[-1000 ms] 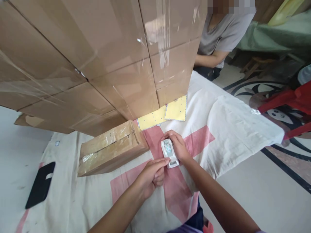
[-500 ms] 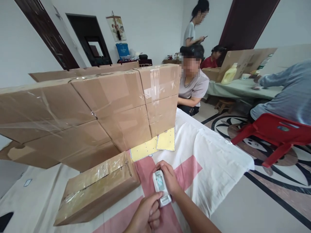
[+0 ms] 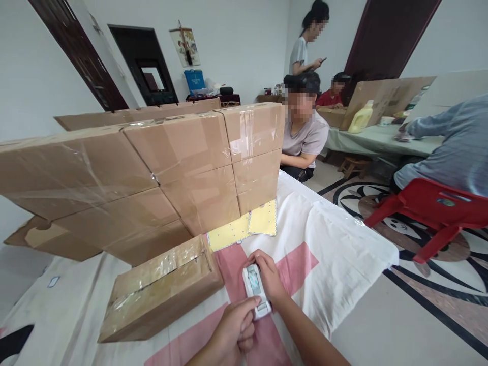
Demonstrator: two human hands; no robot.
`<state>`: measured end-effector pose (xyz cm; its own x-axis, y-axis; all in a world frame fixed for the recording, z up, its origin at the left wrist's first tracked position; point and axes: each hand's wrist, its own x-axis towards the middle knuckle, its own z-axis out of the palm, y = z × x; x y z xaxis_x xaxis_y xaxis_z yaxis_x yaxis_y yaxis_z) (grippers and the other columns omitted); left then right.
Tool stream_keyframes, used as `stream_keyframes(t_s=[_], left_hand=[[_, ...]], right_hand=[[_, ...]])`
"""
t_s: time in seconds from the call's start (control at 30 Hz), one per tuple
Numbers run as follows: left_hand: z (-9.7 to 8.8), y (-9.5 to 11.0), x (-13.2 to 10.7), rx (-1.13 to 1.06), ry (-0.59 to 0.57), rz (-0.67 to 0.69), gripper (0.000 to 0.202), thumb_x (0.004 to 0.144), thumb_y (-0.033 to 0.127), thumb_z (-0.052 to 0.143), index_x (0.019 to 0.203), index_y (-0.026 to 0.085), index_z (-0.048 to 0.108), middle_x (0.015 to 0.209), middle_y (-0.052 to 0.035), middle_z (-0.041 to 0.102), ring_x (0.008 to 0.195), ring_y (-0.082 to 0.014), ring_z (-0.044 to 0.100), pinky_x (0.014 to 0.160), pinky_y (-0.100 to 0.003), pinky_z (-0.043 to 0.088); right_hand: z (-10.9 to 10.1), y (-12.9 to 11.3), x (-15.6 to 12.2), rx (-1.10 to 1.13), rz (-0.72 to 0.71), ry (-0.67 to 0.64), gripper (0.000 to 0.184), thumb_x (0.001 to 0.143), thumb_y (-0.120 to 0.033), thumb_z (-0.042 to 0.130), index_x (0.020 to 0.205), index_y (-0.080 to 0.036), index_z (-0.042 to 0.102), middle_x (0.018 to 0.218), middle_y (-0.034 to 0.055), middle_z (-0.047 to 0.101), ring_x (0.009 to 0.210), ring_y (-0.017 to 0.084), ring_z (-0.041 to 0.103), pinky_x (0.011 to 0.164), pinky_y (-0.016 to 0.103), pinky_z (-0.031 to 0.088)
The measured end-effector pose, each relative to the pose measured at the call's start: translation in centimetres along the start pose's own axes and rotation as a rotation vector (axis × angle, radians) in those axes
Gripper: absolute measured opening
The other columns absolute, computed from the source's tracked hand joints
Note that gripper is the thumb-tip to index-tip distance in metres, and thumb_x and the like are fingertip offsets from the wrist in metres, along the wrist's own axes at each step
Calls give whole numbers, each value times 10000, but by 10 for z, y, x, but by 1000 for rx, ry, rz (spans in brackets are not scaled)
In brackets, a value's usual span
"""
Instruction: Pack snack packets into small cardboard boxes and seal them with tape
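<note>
A small white device [image 3: 253,280] with a clear window on top lies between my two hands, low over the red-and-white cloth. My right hand [image 3: 269,278] wraps around its right side, with the fingers curling over the far end. My left hand [image 3: 238,325] is closed at the near left end, its thumb pressed on the device and its other fingers curled in. I cannot make out what sort of device it is. A taped cardboard box [image 3: 163,290] lies just left of my hands. Beyond them, yellow dotted cards [image 3: 263,218] rest on the cloth.
Stacked cardboard boxes [image 3: 198,173] form a wall across the table's far side. A person [image 3: 305,134] crouches beyond the table corner. On the right, a red chair [image 3: 450,208] holds a seated person, near a green-covered table with a yellow bottle [image 3: 360,118].
The view has shifted slightly, so the boxes appear a little further right. Both hands keep hold of the white device, with the left thumb still on its near end.
</note>
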<state>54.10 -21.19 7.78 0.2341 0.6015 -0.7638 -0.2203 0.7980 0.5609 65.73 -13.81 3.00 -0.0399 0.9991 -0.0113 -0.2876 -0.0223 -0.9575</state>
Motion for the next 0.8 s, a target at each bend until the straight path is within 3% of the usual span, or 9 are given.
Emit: stream_keyframes(t_s=[0.1, 0.37, 0.6, 0.8], left_hand=[[3, -7, 8, -51, 4, 46, 464, 575, 459, 845, 638, 202, 464, 364, 124, 227, 373, -38, 121, 440, -222, 42], [17, -15, 13, -99, 74, 132, 696, 264, 652, 887, 663, 210, 527, 288, 123, 256, 316, -39, 131, 417, -245, 38], [26, -23, -24, -99, 109, 184, 603, 444, 619, 888, 708, 170, 583, 348, 117, 304, 363, -36, 210, 436, -240, 120], [24, -41, -26, -130, 159, 106, 378, 685, 477, 793, 735, 183, 562, 407, 123, 284, 407, -48, 187, 436, -232, 119]], right_hand=[[0, 1, 0, 0, -1, 6, 277, 966, -422, 497, 809, -216, 596, 725, 6, 676, 715, 212, 621, 694, 300, 448], [0, 0, 2, -54, -43, 21, 301, 977, -426, 485, 802, -212, 607, 736, 9, 662, 720, 204, 599, 712, 306, 446], [-1, -8, -3, -220, -54, 47, 382, 968, -479, 464, 724, -209, 580, 695, 4, 590, 693, 178, 554, 661, 289, 427], [0, 1, 5, -143, -49, 27, 276, 963, -383, 473, 793, -202, 594, 722, 0, 625, 716, 164, 595, 673, 270, 461]])
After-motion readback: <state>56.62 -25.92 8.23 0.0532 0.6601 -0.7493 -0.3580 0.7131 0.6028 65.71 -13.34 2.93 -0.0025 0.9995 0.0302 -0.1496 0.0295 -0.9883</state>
